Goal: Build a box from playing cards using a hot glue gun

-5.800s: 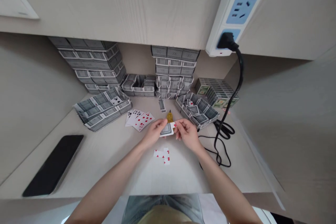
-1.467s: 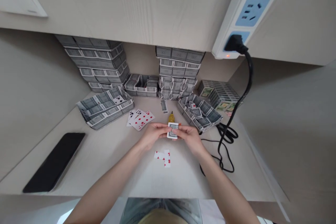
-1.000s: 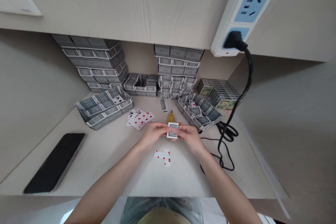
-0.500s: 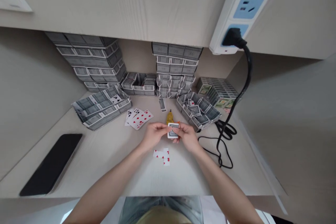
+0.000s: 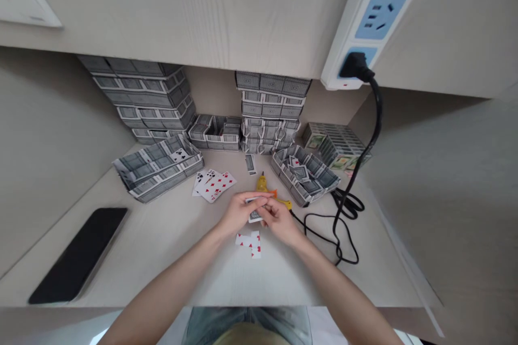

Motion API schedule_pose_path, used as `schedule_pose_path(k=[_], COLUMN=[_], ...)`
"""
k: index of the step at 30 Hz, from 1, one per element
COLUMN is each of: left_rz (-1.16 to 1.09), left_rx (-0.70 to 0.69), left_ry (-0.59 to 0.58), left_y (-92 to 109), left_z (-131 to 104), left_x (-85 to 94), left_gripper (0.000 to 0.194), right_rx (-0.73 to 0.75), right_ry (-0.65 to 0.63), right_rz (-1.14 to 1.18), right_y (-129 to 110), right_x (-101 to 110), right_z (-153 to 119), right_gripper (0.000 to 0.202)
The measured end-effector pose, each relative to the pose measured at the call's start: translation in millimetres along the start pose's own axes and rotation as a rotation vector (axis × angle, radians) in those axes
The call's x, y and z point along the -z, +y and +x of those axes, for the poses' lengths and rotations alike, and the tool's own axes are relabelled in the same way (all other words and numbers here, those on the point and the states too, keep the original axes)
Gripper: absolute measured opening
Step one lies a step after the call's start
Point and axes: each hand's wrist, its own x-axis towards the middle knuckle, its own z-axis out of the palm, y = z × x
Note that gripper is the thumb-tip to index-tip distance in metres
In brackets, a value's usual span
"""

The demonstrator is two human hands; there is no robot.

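My left hand (image 5: 237, 211) and my right hand (image 5: 282, 220) meet over the desk, both closed on a grey-backed playing card (image 5: 254, 216). Whether it is one card or more cannot be told. Just behind the hands lies a yellow glue gun (image 5: 262, 182), partly covered by them. Small cut card pieces with red marks (image 5: 251, 242) lie on the desk in front of the hands. Face-up playing cards (image 5: 216, 185) are fanned out to the left. A narrow grey card piece (image 5: 250, 164) lies behind the glue gun.
Open boxes made of cards stand at left (image 5: 162, 170) and right (image 5: 303, 172). Stacked card boxes (image 5: 271, 110) and wrapped packs (image 5: 342, 145) stand behind. A black phone (image 5: 81, 253) lies left. A black cable (image 5: 378, 113) hangs from a power strip (image 5: 352, 38) and coils at right.
Both hands have shifted slightly left with the card, which is now tilted and more covered by the fingers. More of the yellow glue gun shows on the right.
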Motion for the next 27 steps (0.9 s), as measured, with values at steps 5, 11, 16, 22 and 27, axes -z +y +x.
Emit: schedule_pose_path(k=[5,11,16,22,27], left_rz=[-0.069,-0.019,-0.088,-0.240,-0.274], left_rx=[0.032,-0.081,-0.094,0.015,-0.040], left_ry=[0.010,0.060,0.138,0.117,-0.054], left_y=[-1,-2,-3,-1,13], left_z=[1,-1,-1,4,3], left_x=[0.2,-5.3,-9.2,-0.1,15.4], left_gripper=[0.033,0.024,0.022,0.032,0.032], right_rx=[0.029,0.111,0.159,0.061,-0.055], right_ry=[-0.005,0.115,0.173,0.043,0.077], right_rz=[-0.058,-0.055,-0.087,0.009,0.248], right_y=[4,3,3,-3,-6], right_x=[0,-6,-13,-9,5], right_z=[1,1,0,3,6], right_gripper=[0.020,0.023,0.022,0.023,0.031])
